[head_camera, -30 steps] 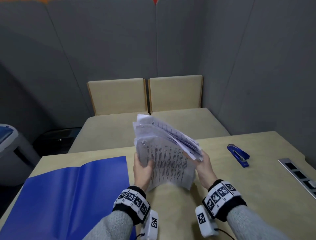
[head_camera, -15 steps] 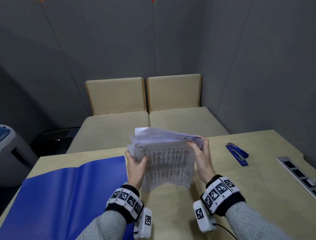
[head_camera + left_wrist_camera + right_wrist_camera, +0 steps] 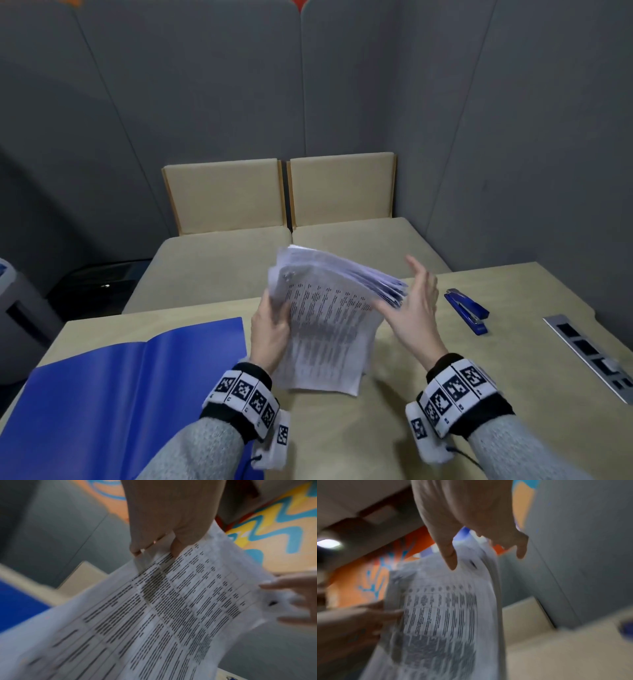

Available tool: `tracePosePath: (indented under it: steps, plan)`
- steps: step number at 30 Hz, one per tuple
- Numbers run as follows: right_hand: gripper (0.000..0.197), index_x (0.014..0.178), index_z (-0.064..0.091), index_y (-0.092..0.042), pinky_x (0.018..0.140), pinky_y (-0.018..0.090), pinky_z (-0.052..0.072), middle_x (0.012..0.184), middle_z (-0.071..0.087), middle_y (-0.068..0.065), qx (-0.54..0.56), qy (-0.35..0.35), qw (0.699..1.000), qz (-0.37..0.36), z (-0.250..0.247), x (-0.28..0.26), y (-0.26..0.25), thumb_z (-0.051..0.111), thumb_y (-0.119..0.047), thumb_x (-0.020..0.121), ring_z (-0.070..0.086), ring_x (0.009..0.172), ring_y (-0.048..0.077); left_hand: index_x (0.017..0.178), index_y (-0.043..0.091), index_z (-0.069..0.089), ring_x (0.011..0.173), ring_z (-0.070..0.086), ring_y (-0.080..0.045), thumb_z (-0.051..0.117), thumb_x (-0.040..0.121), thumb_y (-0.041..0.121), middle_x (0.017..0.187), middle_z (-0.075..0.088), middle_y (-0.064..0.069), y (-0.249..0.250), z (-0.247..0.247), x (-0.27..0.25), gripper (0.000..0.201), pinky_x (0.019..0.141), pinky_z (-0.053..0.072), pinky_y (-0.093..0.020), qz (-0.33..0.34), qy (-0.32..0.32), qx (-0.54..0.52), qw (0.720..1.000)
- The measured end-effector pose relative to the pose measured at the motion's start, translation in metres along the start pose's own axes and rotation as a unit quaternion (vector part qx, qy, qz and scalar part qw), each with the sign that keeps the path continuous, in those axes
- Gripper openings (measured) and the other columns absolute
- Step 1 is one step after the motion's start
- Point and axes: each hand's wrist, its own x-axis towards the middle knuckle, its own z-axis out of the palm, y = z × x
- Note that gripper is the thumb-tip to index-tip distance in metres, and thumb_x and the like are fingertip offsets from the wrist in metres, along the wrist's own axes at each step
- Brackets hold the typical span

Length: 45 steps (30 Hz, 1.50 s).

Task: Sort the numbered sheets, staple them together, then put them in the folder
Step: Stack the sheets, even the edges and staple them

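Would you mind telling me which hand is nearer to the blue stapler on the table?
Right. The right hand is open beside the stack of sheets, just left of the stapler; the left hand grips the stack's far side.

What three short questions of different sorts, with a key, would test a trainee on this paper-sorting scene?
1. True or false: the stapler lies on the open blue folder.
2. Which hand grips the sheets? A left hand B right hand
3. Fill in: the right hand's fingers are ____.

Key: 1 false, it lies on the table, on the opposite side of the sheets. 2 A. 3 spread, only touching the sheets' edge.
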Motion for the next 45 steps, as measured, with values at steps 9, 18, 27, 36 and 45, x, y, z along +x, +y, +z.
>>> tracePosePath:
  steps: [9,18,27,36,45]
  plan:
    - [0.026,0.100,0.070,-0.016,0.087,0.049,0.054,0.095,0.073,0.003,0.127,-0.146,0.978,0.083,-0.007,0.013,-0.015,0.074,-0.014,0.074,0.069,0.094,0.023,0.100,0.017,0.045,0.086,0.049,-0.021,0.039,0.084,0.010,0.095,0.055,0.001,0.070,0.010,0.007,0.018,0.071,0.032,-0.033,0.309,-0.126,0.329,0.883]
    - [0.036,0.106,0.065,-0.001,0.092,0.055,0.050,0.099,0.073,0.014,0.293,-0.124,0.937,0.146,-0.022,-0.012,0.048,0.075,-0.019,0.077,0.070,0.093,0.033,0.088,0.018,0.054,0.079,0.057,-0.024,0.068,0.077,0.041,0.081,0.060,0.000,0.007,-0.039,0.023,0.029,0.070,0.041,-0.035,0.099,-0.072,0.339,0.933]
    - [0.054,0.112,0.063,-0.004,0.077,0.032,0.054,0.106,0.072,0.010,0.287,-0.212,0.921,0.159,-0.024,-0.014,0.065,0.084,-0.018,0.065,0.068,0.098,0.024,0.111,0.010,0.054,0.100,0.063,-0.023,0.075,0.070,0.016,0.106,0.066,-0.008,-0.019,-0.027,-0.013,0.046,0.079,0.050,-0.029,-0.134,-0.041,-0.185,0.973]
    - [0.026,0.104,0.064,0.000,0.064,0.042,0.059,0.095,0.071,0.021,0.384,-0.036,0.871,0.304,0.008,-0.025,0.065,0.070,0.001,0.079,0.071,0.076,0.029,0.111,0.022,0.058,0.095,0.062,-0.004,0.049,0.092,0.000,0.102,0.066,0.007,-0.024,0.012,-0.028,0.031,0.070,0.049,-0.014,-0.118,-0.022,-0.181,0.976]
    - [0.050,0.121,0.041,-0.025,0.069,0.020,0.043,0.114,0.053,0.002,0.227,-0.013,0.963,0.144,0.003,-0.023,0.059,0.067,-0.005,0.084,0.056,0.100,0.017,0.121,0.033,0.033,0.112,0.054,-0.020,0.061,0.070,0.023,0.119,0.053,-0.004,-0.045,0.006,-0.024,0.059,0.099,0.045,-0.047,-0.126,0.025,-0.123,0.984]
